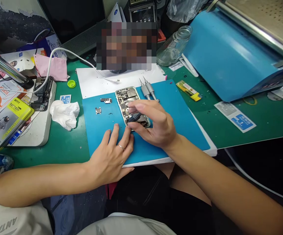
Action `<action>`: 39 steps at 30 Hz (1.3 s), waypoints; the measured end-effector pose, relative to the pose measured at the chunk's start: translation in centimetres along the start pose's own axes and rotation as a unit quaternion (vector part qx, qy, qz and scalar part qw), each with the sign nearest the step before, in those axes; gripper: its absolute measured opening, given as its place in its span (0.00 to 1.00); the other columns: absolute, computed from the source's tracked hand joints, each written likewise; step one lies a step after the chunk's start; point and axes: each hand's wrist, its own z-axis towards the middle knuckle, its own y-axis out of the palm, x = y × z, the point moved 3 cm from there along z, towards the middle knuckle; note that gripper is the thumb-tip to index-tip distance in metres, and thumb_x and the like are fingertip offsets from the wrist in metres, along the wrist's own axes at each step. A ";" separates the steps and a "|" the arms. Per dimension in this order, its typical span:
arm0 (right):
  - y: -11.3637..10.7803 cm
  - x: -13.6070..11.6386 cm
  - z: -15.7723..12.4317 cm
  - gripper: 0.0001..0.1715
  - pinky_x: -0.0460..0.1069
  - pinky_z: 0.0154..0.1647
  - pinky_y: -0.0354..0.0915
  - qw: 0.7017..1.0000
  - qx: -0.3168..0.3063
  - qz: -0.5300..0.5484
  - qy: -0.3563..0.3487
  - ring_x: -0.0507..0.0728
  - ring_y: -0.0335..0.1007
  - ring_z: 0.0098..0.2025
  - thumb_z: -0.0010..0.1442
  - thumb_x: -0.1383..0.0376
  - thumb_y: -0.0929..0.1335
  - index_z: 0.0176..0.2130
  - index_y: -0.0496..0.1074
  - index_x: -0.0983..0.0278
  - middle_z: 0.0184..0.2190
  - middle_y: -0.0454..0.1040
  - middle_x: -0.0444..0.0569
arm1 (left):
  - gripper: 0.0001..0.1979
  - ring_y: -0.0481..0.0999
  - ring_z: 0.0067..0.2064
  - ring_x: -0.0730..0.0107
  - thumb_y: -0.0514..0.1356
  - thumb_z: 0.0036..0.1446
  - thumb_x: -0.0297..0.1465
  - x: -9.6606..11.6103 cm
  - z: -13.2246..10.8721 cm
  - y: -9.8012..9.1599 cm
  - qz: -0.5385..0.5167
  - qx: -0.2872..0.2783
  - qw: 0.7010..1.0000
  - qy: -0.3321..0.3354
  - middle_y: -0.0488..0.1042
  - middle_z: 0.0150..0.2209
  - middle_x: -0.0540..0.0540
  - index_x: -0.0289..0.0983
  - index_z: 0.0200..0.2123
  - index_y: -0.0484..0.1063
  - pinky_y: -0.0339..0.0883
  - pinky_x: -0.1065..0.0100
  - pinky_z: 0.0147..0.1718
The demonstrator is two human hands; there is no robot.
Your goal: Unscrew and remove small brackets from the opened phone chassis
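Note:
An opened phone (127,98) with its insides showing lies on a blue mat (180,124). My right hand (153,124) is closed round a dark slim tool (134,117) whose tip rests on the phone's lower part. My left hand (112,153) lies flat on the mat with its fingers spread, a ring on one finger, the fingertips touching the phone's lower edge. Two small loose parts (106,100) lie on the mat left of the phone.
Two grey screwdrivers (147,89) lie beside the phone's top. Left: crumpled tissue (64,112), another opened phone (42,93) on a white pad, a yellow battery box (8,119). Behind: a glass jar (173,47) and a white cable (82,60). A big blue machine (229,52) stands right.

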 end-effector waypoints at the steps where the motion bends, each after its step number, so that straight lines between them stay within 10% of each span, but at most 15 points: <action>1: 0.0 0.0 0.1 0.39 0.55 0.47 0.81 1.000 0.003 -0.009 0.000 0.60 0.79 0.53 0.64 0.70 0.70 0.69 0.57 0.57 0.54 0.78 0.53 | 0.44 0.60 0.68 0.28 0.53 0.65 0.56 0.0 0.0 0.0 0.000 0.000 1.000 0.001 0.54 0.72 0.27 0.26 0.70 0.59 0.61 0.44 0.60; 19: -0.2 0.0 0.2 0.26 0.56 0.39 0.82 0.998 -0.004 -0.060 0.021 0.60 0.80 0.50 0.70 0.63 0.63 0.65 0.59 0.55 0.52 0.77 0.53 | 0.43 0.60 0.68 0.28 0.53 0.66 0.55 -0.1 0.0 -0.2 0.001 0.000 1.000 0.002 0.55 0.72 0.28 0.27 0.70 0.59 0.62 0.43 0.59; 39: -0.2 0.1 -0.5 0.42 0.45 0.38 0.82 0.998 0.041 0.000 0.050 0.53 0.83 0.42 0.66 0.71 0.69 0.71 0.53 0.51 0.57 0.75 0.49 | 0.43 0.61 0.68 0.27 0.55 0.65 0.55 -0.1 0.1 -0.2 -0.001 0.015 1.000 0.001 0.55 0.72 0.27 0.26 0.69 0.60 0.63 0.44 0.58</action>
